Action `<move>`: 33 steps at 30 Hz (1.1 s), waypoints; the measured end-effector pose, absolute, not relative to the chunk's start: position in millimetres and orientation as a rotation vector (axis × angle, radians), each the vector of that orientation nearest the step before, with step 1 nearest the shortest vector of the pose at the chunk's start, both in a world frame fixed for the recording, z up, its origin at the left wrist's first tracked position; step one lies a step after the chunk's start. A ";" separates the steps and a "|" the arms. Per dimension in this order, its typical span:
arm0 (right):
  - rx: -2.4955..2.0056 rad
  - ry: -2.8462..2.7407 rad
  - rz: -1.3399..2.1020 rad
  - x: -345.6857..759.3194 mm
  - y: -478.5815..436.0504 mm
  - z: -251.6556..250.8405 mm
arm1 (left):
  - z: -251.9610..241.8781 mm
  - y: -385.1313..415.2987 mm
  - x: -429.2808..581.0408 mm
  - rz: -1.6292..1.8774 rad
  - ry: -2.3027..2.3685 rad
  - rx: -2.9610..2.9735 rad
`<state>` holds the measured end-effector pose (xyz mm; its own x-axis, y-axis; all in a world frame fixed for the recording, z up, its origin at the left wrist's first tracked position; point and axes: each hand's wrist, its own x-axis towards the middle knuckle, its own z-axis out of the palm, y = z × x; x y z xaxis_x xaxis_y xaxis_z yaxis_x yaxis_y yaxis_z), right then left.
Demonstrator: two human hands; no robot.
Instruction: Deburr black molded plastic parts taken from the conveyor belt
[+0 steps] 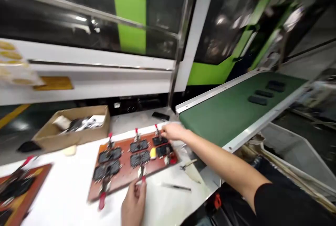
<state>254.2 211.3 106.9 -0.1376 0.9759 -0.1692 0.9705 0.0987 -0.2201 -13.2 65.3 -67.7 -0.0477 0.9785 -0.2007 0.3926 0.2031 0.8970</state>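
Observation:
A reddish-brown fixture board lies on the white table, carrying several black flat parts held under red-handled toggle clamps. My right hand reaches over the board's far right corner and touches the red clamp handle there. My left hand is at the board's near edge, fingers pinching the red clamp handle in the middle of that edge. A small yellow piece sits between the parts on the right.
A green conveyor belt with black parts runs off to the right. A cardboard box of scraps stands behind the board. A second fixture board lies at the left edge. A knife and thin tool lie near the table's right edge.

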 end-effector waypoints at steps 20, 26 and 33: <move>-1.952 -2.167 0.611 207.7 179.6 58.5 | -57.7 55.4 -18.3 1.094 1.440 1.108; -1.307 -2.137 0.895 177.2 65.0 53.7 | -21.8 41.1 -19.2 0.981 0.972 0.790; -1.671 -1.782 0.967 266.0 15.1 13.3 | 3.4 4.2 1.9 0.787 1.083 0.663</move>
<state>266.0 15.1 13.3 -0.1142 0.9879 -0.1046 0.6260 -0.0102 -0.7798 1.9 4.2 3.4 0.2589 0.8221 -0.5071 -0.2286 0.5622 0.7948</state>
